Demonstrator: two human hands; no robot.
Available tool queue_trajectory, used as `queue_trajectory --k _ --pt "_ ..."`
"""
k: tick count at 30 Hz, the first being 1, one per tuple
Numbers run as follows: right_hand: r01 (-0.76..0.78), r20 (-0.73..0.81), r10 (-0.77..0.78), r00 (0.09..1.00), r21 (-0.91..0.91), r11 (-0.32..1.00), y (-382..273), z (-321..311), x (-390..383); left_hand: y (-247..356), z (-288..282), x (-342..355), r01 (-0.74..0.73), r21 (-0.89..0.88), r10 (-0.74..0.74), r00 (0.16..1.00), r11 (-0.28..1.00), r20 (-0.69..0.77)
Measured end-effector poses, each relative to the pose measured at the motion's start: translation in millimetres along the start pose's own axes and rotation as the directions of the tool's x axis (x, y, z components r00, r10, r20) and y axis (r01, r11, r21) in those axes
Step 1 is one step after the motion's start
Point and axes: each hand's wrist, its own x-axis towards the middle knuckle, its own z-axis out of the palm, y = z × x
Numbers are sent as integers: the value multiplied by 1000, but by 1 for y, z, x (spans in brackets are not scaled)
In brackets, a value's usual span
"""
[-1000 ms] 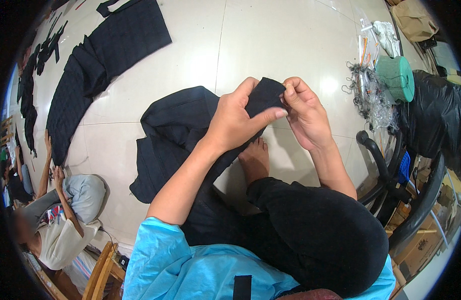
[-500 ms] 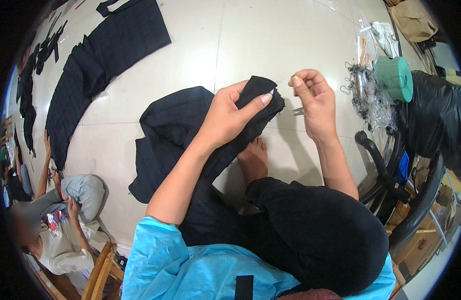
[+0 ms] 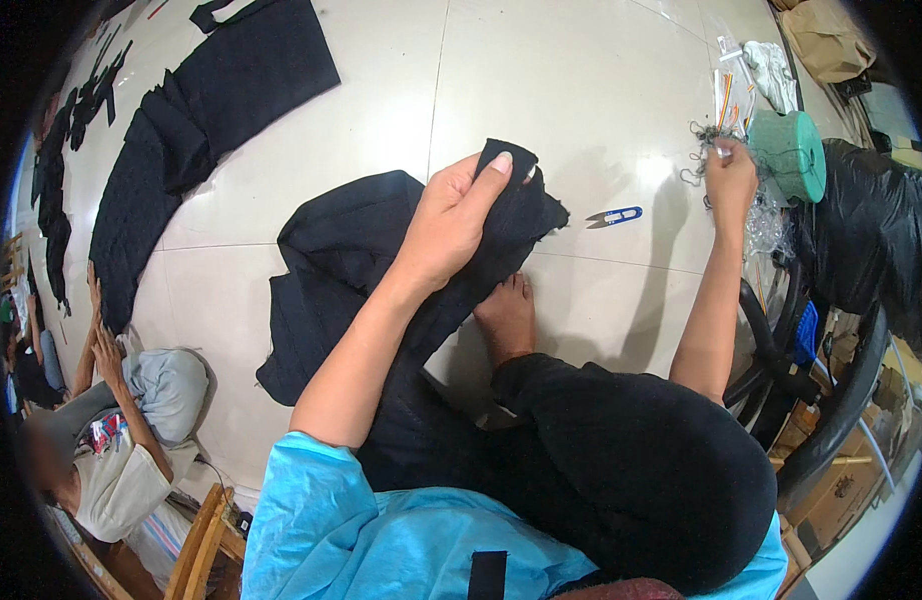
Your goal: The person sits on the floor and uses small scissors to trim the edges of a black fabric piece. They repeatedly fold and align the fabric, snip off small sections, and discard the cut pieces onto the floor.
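Note:
My left hand (image 3: 451,222) pinches the edge of a black cloth (image 3: 351,240), thumb on top, near a frayed corner. The rest of this cloth spreads in folds over the floor and toward my lap. Out to the right, my right hand (image 3: 731,182) is closed, fingertips together, over a tangle of dark threads (image 3: 706,150) beside a green spool (image 3: 786,157). Whatever is between those fingertips is too small to make out. Blue-handled thread snips (image 3: 615,217) lie on the floor between the cloth and my right hand.
Another long black cloth (image 3: 171,140) stretches across the floor at the left, where a seated co-worker's hands (image 3: 106,355) touch its near end. A black plastic bag (image 3: 871,235), a chair base (image 3: 771,350) and cardboard (image 3: 841,490) crowd the right side. My bare foot (image 3: 508,315) rests near the cloth.
My right hand has moved right, from beside the cloth's corner to the thread tangle, uncovering the snips. The left hand has shifted slightly up with the cloth edge. The co-worker's hand has moved toward their cloth.

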Motion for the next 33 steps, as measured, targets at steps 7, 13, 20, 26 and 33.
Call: queue_trajectory --k 7,13,20,26,33 --pt "548 -354 -519 778 -22 836 -64 4 -60 3 3 -4 -12 111 10 1000 994 15" --pt "670 202 -731 652 298 680 -134 62 -151 -1 6 -1 12 101 -23 994 995 106" --pt "162 524 -541 658 604 781 -86 27 -91 6 -7 -4 -62 190 52 997 980 58" --pt "-74 215 -296 931 903 423 14 -85 50 7 -5 -2 -83 140 80 996 987 28" --pt "113 174 -69 982 -255 960 -11 -132 31 13 2 -3 -103 183 102 995 978 13"
